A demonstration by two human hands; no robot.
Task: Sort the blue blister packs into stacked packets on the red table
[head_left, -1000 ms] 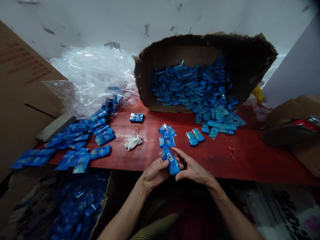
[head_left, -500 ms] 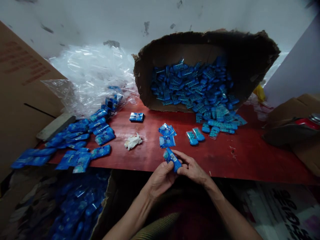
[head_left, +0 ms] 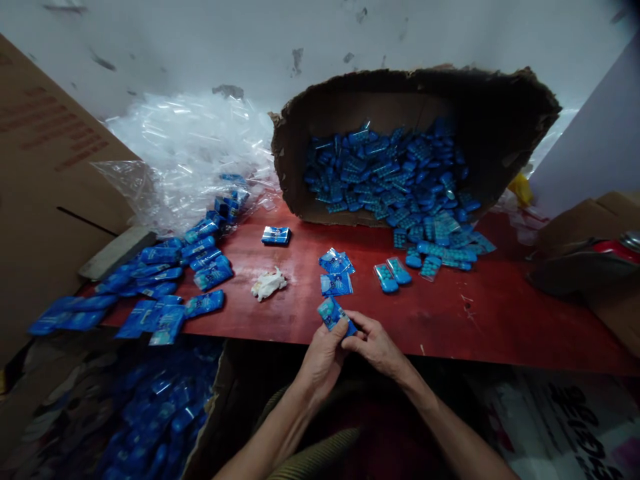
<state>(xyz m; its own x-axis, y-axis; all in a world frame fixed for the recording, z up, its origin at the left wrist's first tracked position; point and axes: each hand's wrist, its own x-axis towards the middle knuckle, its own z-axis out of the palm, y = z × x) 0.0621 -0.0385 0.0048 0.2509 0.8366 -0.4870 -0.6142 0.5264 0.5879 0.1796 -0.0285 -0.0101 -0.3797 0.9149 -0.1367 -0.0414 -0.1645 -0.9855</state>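
Between both hands, at the table's front edge, is a small blue packet [head_left: 329, 311] with blue-green pieces showing at its upper left and print on its face. My left hand [head_left: 323, 353] is closed on its lower part, the thumb lying across the front. My right hand [head_left: 376, 343] pinches its lower right edge; some fingertips are hidden behind it. Just beyond lie flat blue printed cards [head_left: 336, 284] in a small loose pile. To their right, two clear-topped blue packs [head_left: 385, 277] of blue-green pieces rest side by side.
A torn-edged cardboard box [head_left: 287, 175] lies on its side, blue packs spilling onto the red table [head_left: 305, 320]. Several wrapped packets [head_left: 205, 303] are heaped left, near clear plastic [head_left: 200, 147]. A card stack [head_left: 275, 235] and crumpled white wad [head_left: 269, 284] lie between. Below left, packets fill another box [head_left: 213, 407].
The packet has turned in my hands, showing more of its blue-green pieces, and has shifted slightly left. My right hand has moved left with it. The view has shifted slightly.
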